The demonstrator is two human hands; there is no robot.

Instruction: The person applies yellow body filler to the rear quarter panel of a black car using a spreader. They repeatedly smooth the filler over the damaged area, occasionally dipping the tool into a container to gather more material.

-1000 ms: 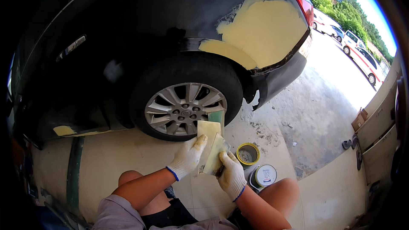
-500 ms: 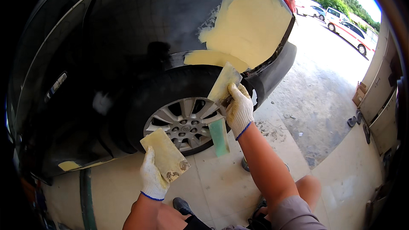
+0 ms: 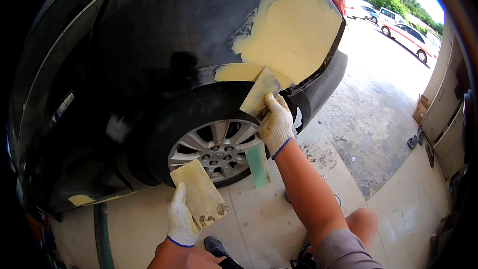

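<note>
Head view: nearest to me, low down, the left hand [image 3: 182, 219] in its knit glove grips a pale rectangular plate [image 3: 199, 189] by its left edge, thumb on top. The plate's long axis runs from upper left to lower right, with brown-grey smears at the lower end. Farther out, the right hand [image 3: 277, 122], gloved too, pinches a flat spreader [image 3: 260, 94] at its lower right edge; the blade slants from lower left to upper right. Just past it, up and to the left of that hand, lies a narrow cream strip [image 3: 236, 71] along the wheel arch, its length running roughly sideways and dipping at the right. The right hand is much the nearer to it. The blade's top corner overlaps the strip from here; whether they touch, I can't tell. Above spreads the broad cream patch [image 3: 298, 35] on the dark car [image 3: 164, 30]; well beyond, a white car [image 3: 408, 40] stands outdoors.
</note>
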